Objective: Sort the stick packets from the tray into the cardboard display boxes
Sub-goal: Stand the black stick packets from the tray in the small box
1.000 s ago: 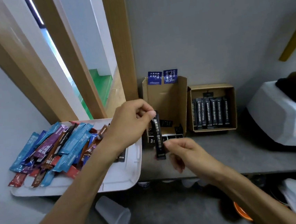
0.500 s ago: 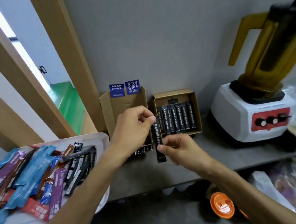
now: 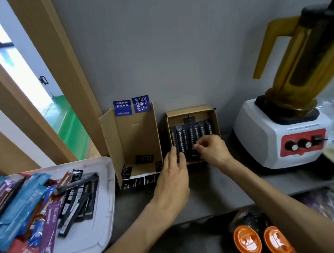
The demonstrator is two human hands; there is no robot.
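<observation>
A white tray (image 3: 106,209) at the left holds a heap of stick packets (image 3: 33,208) in blue, purple, red, brown and black. Two cardboard display boxes stand against the wall. The left box (image 3: 134,133) is tall and holds only small black labels at its bottom. The right box (image 3: 191,111) holds a row of black stick packets (image 3: 183,139). My right hand (image 3: 211,150) pinches a black packet (image 3: 193,154) at the front of that row. My left hand (image 3: 173,178) has straight fingers touching the right box's front left corner.
A white blender (image 3: 281,131) with an amber jug and red panel stands right of the boxes on the grey shelf (image 3: 219,192). Plastic bags lie at the far right. Two orange-lidded cups (image 3: 261,241) sit below the shelf. A wooden door frame rises at the left.
The black packet, held upright by both hands in front of the boxes, now sits in the right box. My left hand released it and moved to the box's front. The view shifted right.
</observation>
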